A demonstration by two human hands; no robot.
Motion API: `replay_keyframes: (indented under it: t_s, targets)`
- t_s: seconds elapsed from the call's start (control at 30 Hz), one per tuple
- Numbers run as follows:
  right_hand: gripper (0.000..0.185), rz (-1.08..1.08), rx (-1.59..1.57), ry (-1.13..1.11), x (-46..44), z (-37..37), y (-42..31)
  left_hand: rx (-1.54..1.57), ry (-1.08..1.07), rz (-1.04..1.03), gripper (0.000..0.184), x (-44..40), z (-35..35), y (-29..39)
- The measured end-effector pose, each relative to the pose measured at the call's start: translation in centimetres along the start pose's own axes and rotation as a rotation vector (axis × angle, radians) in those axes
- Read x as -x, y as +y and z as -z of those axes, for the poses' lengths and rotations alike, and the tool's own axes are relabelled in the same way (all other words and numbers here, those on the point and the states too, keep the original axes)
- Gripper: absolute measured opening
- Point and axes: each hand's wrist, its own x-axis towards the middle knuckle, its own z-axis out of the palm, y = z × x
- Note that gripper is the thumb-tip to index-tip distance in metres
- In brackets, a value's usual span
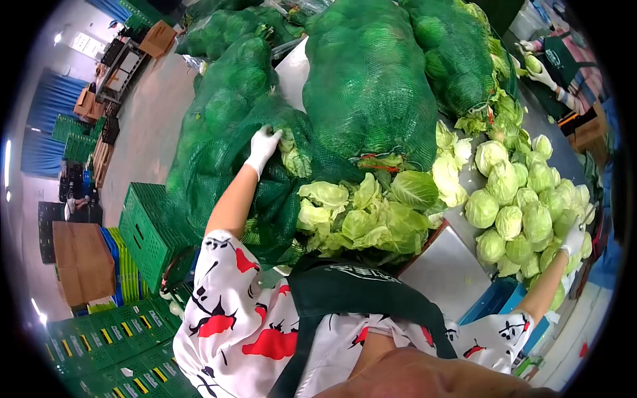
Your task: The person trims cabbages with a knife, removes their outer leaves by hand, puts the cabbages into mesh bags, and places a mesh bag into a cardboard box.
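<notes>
At the open mesh sack [222, 142], rolling is the risk

Left hand [264, 147] seems to pinch the net beside a cabbage [295, 158]; if it slips, cabbages inside could tumble onto loose leaves [371, 225]. Right hand [574, 237] touches the cabbage heap [524, 212] at right, grasp unclear; pressing might make it slide. One bulging sack [371, 79] holds more cabbages.

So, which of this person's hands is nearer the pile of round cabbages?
Right. The right hand is at the right edge of the cabbage pile; the left hand is well away, at the mouth of a green net sack.
</notes>
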Motion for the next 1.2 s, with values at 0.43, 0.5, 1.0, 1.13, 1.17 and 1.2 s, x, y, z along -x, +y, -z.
replay_keyframes:
  t_s: [0.43, 0.5, 1.0, 1.13, 1.17, 1.2]
  targets:
    - [0.046, 0.146, -0.660, -0.173, 18.1, 8.1, -9.4, -0.958, -0.176, -0.255, 0.086, -6.4, -5.8, 3.3]
    - [0.045, 0.125, -0.651, -0.230, 20.4, 9.1, -10.2, -1.053, -0.082, -0.465, 0.083, -5.8, -5.6, 3.5]
    - [0.032, 0.031, -0.884, -0.401, 34.4, 9.9, -12.8, -0.777, -0.528, -0.336, 0.057, -8.0, -4.4, 4.4]
    - [0.033, -0.009, -0.879, -0.445, 36.3, 11.9, -11.8, -0.602, -0.558, -0.453, 0.081, -5.4, 0.3, 5.7]
    - [0.034, -0.028, -0.880, -0.465, 36.7, 12.2, -11.4, -0.548, -0.526, -0.532, 0.083, -4.4, 2.1, 5.9]
    - [0.035, -0.021, -0.900, -0.475, 36.8, 10.9, -10.2, -0.494, -0.494, -0.610, 0.085, -3.0, 4.6, 6.9]
